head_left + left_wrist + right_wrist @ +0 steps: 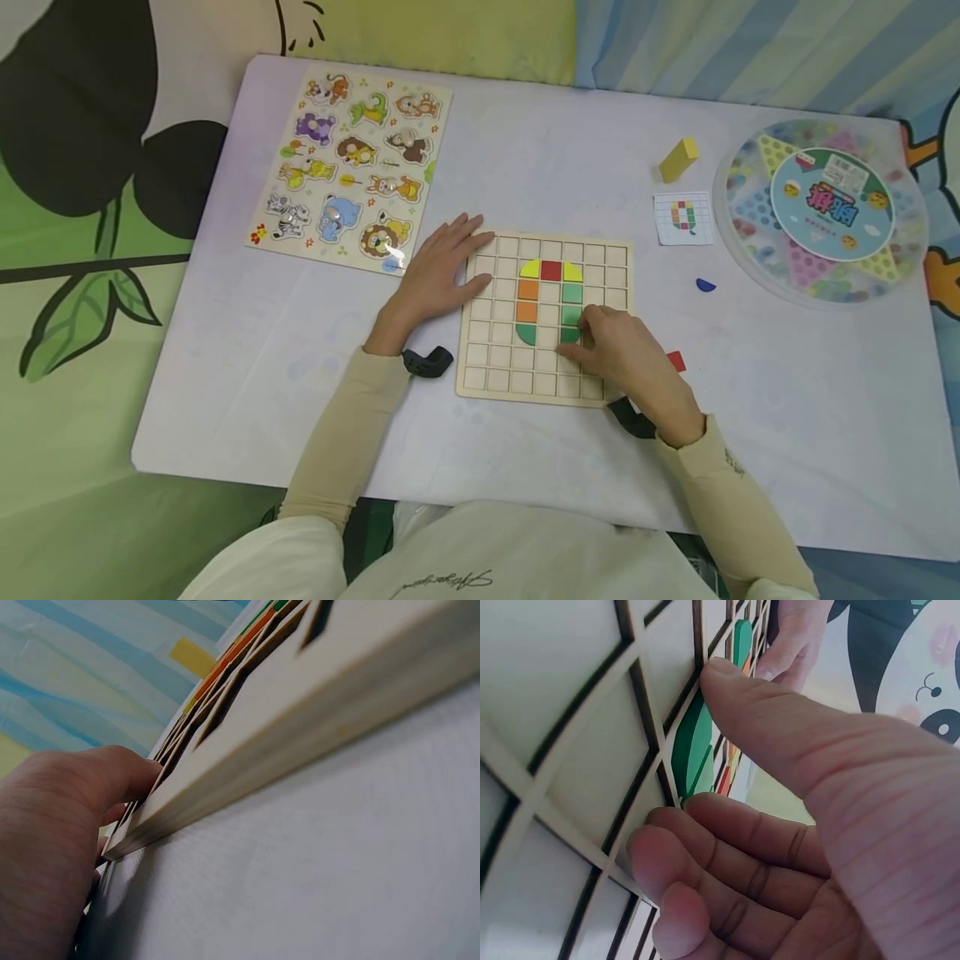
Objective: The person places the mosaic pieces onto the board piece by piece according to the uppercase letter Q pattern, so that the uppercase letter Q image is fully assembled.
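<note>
My right hand (626, 354) has its thumb and fingertips on either side of a dark green tile (570, 335) at the lower right of a ring of coloured tiles. In the right wrist view this green tile (693, 746) shows between thumb and forefinger, at its grid cell; whether it lies fully flat cannot be told. The ring lies on a wooden grid board (480, 367), with yellow, red, orange (527, 290) and green pieces. My left hand (438, 271) rests on the board's left edge with fingers extended; its thumb touches the rim in the left wrist view.
Right of the board lie a red square (677, 361), a blue half-round piece (706, 285), a pattern card (682, 218) and an upright yellow block (678, 160). A round clear box (821, 212) stands at far right. An animal puzzle board (348, 167) lies at upper left.
</note>
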Motion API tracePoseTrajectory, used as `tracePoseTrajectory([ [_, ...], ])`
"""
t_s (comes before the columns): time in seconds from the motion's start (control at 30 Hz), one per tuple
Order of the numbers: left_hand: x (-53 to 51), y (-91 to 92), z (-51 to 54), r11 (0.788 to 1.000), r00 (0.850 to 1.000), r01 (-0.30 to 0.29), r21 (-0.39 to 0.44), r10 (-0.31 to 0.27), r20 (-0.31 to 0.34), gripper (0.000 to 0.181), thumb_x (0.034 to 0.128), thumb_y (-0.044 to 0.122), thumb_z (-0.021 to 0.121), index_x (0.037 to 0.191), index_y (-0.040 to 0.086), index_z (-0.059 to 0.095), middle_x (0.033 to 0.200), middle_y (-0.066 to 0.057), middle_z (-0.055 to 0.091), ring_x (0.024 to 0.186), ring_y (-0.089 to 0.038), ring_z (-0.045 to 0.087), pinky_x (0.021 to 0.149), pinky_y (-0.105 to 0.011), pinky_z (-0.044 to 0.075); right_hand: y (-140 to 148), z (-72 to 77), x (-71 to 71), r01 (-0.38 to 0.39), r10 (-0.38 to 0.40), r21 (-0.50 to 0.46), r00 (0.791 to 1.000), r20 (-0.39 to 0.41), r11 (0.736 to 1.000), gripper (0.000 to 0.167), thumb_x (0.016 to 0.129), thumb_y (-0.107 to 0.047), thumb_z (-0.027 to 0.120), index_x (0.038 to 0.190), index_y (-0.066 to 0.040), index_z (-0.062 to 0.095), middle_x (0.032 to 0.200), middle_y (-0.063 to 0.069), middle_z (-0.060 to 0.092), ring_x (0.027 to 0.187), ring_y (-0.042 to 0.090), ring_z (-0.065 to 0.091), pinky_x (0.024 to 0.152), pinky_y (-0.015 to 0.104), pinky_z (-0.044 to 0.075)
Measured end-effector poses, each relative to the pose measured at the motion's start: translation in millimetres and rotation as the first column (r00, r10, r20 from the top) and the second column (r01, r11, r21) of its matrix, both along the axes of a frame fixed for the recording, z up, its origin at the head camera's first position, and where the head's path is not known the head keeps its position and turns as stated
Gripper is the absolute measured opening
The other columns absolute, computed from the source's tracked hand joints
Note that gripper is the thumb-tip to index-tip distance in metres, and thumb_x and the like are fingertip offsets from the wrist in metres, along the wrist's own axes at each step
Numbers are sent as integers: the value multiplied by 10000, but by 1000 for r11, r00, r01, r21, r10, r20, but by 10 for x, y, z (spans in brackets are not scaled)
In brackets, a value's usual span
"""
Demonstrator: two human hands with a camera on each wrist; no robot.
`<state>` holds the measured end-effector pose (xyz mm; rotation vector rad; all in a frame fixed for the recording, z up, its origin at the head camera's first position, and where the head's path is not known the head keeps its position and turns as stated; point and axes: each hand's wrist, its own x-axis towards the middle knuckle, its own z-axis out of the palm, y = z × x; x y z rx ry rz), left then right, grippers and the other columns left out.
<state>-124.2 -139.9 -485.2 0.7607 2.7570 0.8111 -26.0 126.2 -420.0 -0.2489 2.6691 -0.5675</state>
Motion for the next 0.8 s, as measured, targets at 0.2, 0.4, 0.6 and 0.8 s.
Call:
tracePoseTrajectory([
  [0.2, 5, 8, -5, 1000, 1000, 3, 4, -3, -1, 613, 935, 418, 551, 1481, 166, 431, 1612, -41, 264, 1520, -191, 103, 1247, -278, 17, 152, 35, 11, 17, -17, -24, 1000, -25, 1000, 313, 864, -311, 743, 902, -37, 598, 745, 50, 528, 679, 206, 498, 590, 293, 395],
  [0.4, -4, 8, -9, 1000, 1000, 3, 3, -3, -3, 610, 940, 422, 548, 1482, 171, 429, 1612, -37, 262, 1520, -190, 101, 1247, -281, 17, 425, 70, 18, 64, -65, -16, 997, -52, 998, 269, 910, -290, 680, 942, -28, 625, 803, 76, 603, 699, 225, 529, 613, 315, 428],
  [0.6, -7, -2, -2, 1000, 1000, 6, 6, -6, -3, 614, 938, 423, 549, 1482, 167, 429, 1612, -40, 262, 1520, -194, 102, 1248, -283, 20, 691, 76, 46, 104, -104, -5, 993, -47, 995, 327, 929, -311, 653, 1014, 3, 629, 828, 105, 616, 696, 222, 548, 612, 333, 444],
  [0.8, -6, -2, 10, 1000, 1000, 7, 11, -7, -7, 616, 936, 427, 552, 1479, 160, 434, 1610, -46, 267, 1519, -202, 108, 1250, -297, 26, 892, 96, 84, 164, -165, 43, 986, 12, 985, 390, 928, -310, 651, 1086, 43, 608, 803, 120, 626, 734, 255, 558, 691, 411, 478],
])
